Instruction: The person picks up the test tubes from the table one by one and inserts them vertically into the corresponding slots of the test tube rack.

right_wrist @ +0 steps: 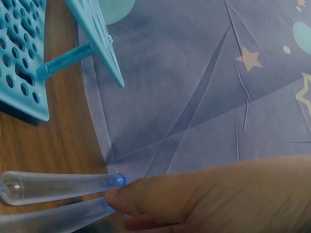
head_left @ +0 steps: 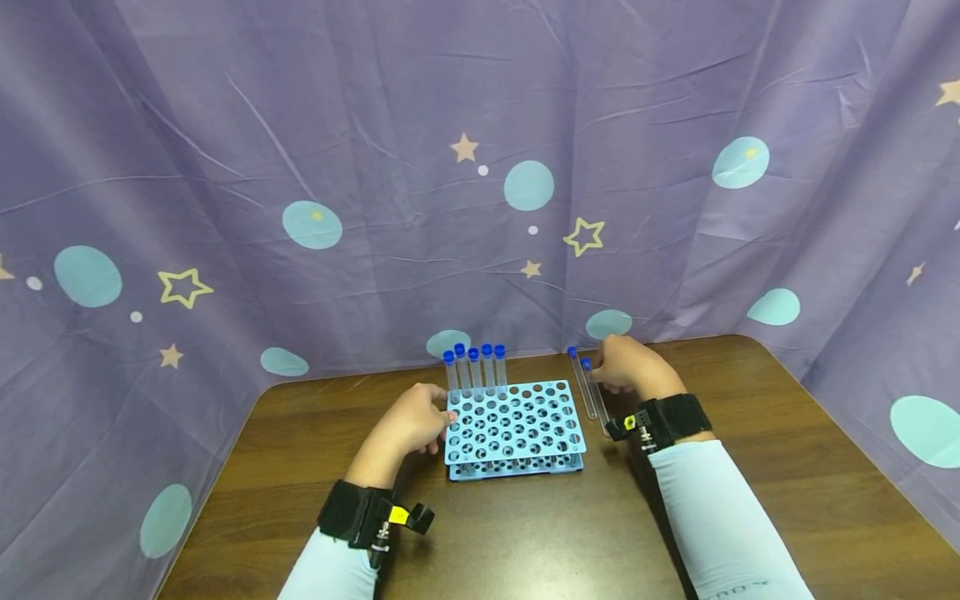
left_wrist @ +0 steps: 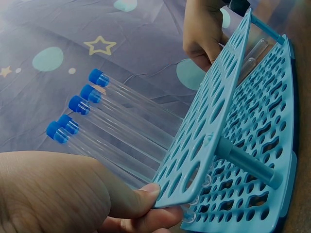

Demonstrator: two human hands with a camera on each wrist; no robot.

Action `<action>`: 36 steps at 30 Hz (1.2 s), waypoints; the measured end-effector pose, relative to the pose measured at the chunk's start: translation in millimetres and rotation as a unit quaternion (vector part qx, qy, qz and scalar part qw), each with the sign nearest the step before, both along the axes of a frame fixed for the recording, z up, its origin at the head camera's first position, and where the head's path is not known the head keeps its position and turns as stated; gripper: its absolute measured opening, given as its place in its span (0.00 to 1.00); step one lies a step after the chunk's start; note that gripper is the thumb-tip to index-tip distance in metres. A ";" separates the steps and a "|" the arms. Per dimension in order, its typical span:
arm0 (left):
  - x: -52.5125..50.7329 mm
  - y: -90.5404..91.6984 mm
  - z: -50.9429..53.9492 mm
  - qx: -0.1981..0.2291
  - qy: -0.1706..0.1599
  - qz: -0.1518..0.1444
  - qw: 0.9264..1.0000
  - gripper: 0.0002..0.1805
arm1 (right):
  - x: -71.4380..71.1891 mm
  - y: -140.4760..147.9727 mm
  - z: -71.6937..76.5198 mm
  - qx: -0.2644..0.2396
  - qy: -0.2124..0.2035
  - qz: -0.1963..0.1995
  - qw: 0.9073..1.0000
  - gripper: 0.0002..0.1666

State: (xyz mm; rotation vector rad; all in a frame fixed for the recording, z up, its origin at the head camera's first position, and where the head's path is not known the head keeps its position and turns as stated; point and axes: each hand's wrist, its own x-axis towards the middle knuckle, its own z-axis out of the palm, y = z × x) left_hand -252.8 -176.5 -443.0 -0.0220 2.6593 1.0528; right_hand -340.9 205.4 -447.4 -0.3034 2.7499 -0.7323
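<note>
A light-blue test tube rack (head_left: 516,457) stands on the table, its upper plate full of round holes. Several clear test tubes with blue caps (left_wrist: 81,104) stand upright along its back left part. My left hand (head_left: 408,421) grips the rack's left edge, thumb on the upper plate and fingers below it. To the right of the rack lie two capped test tubes, one farther left (head_left: 582,385) and one nearer the hand (head_left: 601,410). My right hand (head_left: 632,367) pinches the nearer tube at its blue-capped end; the fingertips are partly hidden.
The brown wooden table (head_left: 517,542) extends in front of and beside the rack. Just behind its back edge hangs a purple curtain (head_left: 390,275) with stars and teal spots. Both wrists wear black straps with small cameras.
</note>
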 end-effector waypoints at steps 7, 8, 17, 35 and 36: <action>0.3 0.4 0.8 0.001 -0.002 0.001 1.000 0.33 | 0.2 0.8 -2.6 -0.018 -0.001 -0.002 1.000 0.11; 0.5 0.4 1.0 0.001 -0.002 0.001 1.000 0.33 | 0.2 0.5 -3.1 -0.020 -0.001 -0.002 1.000 0.11; 0.2 1.2 2.1 -0.001 -0.005 0.004 1.000 0.33 | -2.2 -2.5 -7.5 -0.009 0.003 0.002 1.000 0.11; -1.1 0.1 -0.1 0.000 -0.002 0.004 1.000 0.32 | -4.3 -4.2 -10.2 0.032 0.017 -0.020 0.999 0.20; -1.4 0.1 0.1 0.001 -0.003 0.004 1.000 0.32 | -4.7 -4.4 -10.2 0.037 0.017 -0.022 0.999 0.20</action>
